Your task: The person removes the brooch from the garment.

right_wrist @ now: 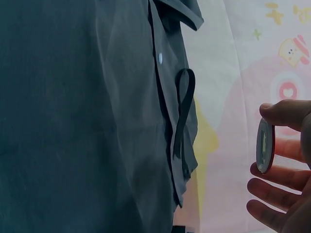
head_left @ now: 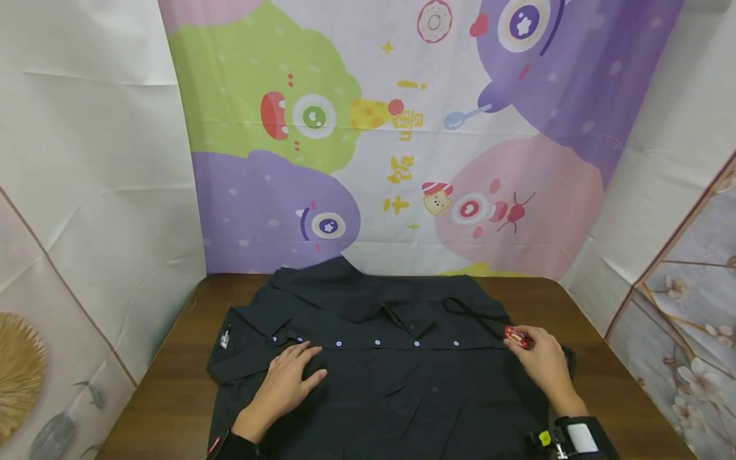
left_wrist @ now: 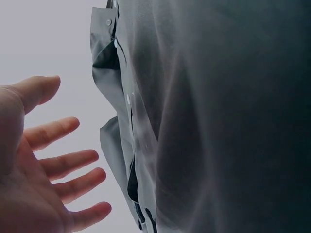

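A dark button-up shirt lies spread across a brown wooden table, with a row of pale buttons running left to right. My left hand rests flat on the shirt below the button row; in the left wrist view its fingers are straight and spread. Over the shirt's right edge, my right hand pinches a small round red object. The right wrist view shows this as a red-rimmed disc with a silvery face, held between thumb and fingers. A thin black loop lies on the shirt near it.
A cartoon-monster backdrop hangs right behind the table's far edge. White and patterned screens close in the left and right sides. Bare wood shows to the left and right of the shirt. A black wrist device sits on my right forearm.
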Demonstrator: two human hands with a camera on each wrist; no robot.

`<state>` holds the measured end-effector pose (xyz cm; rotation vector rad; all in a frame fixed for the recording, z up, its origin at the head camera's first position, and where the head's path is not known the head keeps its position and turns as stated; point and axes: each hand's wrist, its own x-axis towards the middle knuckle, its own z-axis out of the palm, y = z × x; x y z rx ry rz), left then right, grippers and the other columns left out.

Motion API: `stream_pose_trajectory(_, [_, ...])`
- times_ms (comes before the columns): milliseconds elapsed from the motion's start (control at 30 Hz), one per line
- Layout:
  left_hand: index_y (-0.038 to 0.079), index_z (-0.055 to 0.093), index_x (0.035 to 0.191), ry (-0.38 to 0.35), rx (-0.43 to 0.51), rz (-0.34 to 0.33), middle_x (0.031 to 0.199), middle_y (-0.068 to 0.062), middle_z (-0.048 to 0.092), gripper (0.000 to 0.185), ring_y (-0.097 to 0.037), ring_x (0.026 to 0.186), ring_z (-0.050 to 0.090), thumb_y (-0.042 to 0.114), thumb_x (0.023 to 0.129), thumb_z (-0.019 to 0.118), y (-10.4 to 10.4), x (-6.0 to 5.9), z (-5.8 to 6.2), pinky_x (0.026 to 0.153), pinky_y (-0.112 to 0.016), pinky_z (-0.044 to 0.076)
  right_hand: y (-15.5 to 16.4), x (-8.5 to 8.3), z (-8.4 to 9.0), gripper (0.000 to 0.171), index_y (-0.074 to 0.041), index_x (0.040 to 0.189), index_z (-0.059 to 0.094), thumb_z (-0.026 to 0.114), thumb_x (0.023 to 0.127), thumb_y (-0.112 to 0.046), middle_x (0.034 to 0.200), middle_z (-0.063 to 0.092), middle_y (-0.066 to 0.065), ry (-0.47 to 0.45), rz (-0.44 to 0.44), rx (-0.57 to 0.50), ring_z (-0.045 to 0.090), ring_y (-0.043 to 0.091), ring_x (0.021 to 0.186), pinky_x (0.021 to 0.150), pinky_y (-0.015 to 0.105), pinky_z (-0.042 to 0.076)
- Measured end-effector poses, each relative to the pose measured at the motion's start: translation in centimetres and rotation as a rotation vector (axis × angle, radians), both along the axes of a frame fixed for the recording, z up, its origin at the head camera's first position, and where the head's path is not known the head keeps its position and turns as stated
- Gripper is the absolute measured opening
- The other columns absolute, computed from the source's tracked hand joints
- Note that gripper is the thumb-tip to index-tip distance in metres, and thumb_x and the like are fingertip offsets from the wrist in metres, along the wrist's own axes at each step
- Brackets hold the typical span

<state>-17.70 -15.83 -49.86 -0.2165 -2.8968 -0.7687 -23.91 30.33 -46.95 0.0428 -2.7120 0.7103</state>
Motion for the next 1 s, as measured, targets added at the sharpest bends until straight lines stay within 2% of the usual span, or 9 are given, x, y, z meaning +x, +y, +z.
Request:
stream_pose_trajectory(333, [0.012,0.064,0.126,-0.014,0.006,0.002,0.137,-0.018,0.056,0.042,-0.039,0.130,0.049,0.032,0.090,0.068,0.0,0.1,0.0,0.102,-0.063,0.036,1.5,0.1,-0.3,0.042,0.006,0.114,0.066,0.075,0.085,-0.023,0.114,0.063,0.032,-0.005,-0.029,0.000,0.060,0.048,0.104,0.086,0.060,0.045])
stream_pose_trajectory(733, [0.011,0.063,0.128,-0.042,0.016,-0.003,0.139,-0.017,0.055,0.043,-0.038,0.131,0.047,0.032,0.091,0.068,0.0,0.1,0.1,0.103,-0.064,0.035,2.6,0.2,-1.1,0.044,0.009,0.116,0.062,0.072,0.088,-0.023,0.116,0.061,0.034,-0.084,-0.093,-0.029,0.059,0.048,0.105,0.089,0.061,0.045])
stream_pose_trajectory(1000, [0.011,0.063,0.128,-0.043,0.018,-0.001,0.139,-0.017,0.055,0.043,-0.038,0.131,0.047,0.032,0.091,0.067,0.0,0.1,0.2,0.103,-0.063,0.035,3.0,0.3,-1.1,0.042,0.008,0.114,0.063,0.073,0.086,-0.022,0.113,0.062,0.034,-0.054,-0.090,-0.020,0.060,0.049,0.102,0.085,0.062,0.046])
